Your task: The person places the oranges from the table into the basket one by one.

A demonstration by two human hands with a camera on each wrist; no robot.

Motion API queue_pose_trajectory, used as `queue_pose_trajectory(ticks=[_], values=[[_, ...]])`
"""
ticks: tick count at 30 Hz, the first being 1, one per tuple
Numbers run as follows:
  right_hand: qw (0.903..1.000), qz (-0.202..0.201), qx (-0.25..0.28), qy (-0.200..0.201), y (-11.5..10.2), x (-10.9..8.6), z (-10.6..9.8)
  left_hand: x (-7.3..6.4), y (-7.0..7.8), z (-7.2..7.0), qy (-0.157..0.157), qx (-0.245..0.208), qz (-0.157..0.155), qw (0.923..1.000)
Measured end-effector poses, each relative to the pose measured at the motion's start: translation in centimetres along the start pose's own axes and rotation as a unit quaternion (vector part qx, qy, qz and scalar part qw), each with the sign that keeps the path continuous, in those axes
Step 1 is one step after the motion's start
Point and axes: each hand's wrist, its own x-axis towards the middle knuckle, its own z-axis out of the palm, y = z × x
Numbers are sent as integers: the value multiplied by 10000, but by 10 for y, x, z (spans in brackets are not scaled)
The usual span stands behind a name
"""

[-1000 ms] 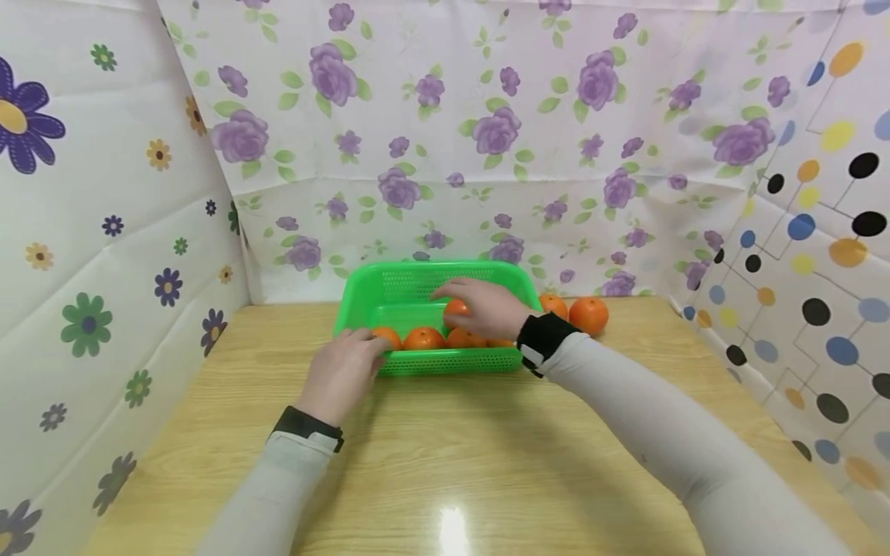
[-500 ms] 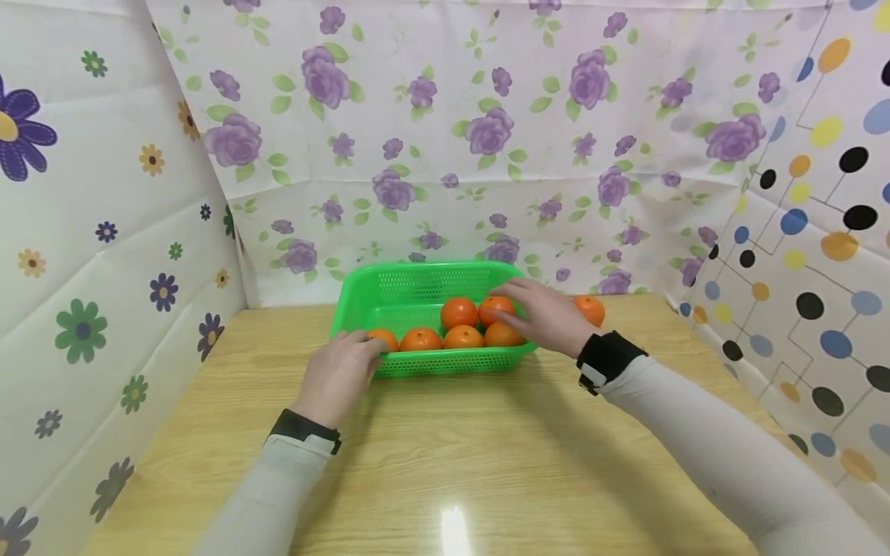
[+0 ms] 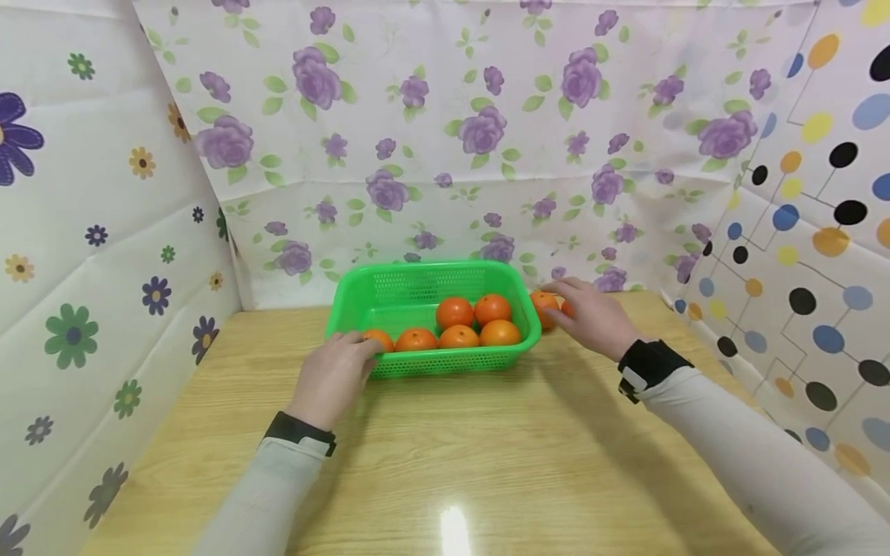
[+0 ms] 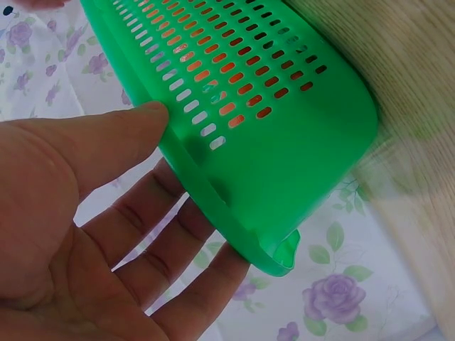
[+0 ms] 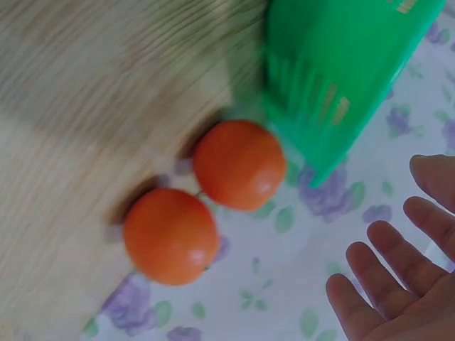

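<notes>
A green plastic basket [image 3: 455,361] with perforated walls stands at the back of the table. Several mandarins [image 3: 455,313] lie inside it, toward its front and right. My left hand [image 3: 335,380] holds the basket's front left rim; in the left wrist view the thumb presses the outside and the fingers reach over the rim [image 4: 186,174]. Right of the basket, my right hand [image 3: 592,318] hovers with spread fingers by two loose mandarins. The right wrist view shows one mandarin [image 5: 239,165] by the basket and another mandarin [image 5: 170,236] beside it, both apart from the fingers.
A light wooden table [image 3: 417,448] carries everything. Behind it hangs a purple-flowered cloth [image 3: 389,116]. Printed cloths also close off the sides, a daisy-patterned cloth [image 3: 104,293] on the left and a dotted cloth [image 3: 827,309] on the right.
My right hand let go of a mandarin inside the basket, then moved right, out over the rim to the loose mandarins. The left hand stays on the rim. The head view shifted slightly.
</notes>
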Motion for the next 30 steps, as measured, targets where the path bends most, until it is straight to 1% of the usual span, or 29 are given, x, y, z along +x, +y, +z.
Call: queue_pose_trajectory(ticks=[9, 15, 20, 23, 27, 30], values=[[9994, 293, -137, -92, 23, -10, -4, 0, -3, 2, -85, 56, -36, 9999], [9985, 490, -229, -72, 40, -14, 1, 0, -4, 3, -72, 4, -37, 10000], [9982, 539, -252, 29, 54, -18, 7, 1, -3, 3, -97, 38, -39, 9999], [9983, 523, -236, 55, 59, -19, 8, 2, -3, 2, -94, 46, -37, 9999], [9984, 523, -236, -9, 62, -19, 11, 2, -2, 2, -80, 48, -10, 10000], [9979, 596, -234, -71, 68, -18, 16, 1, -1, 1, -89, 40, 0, 10000]])
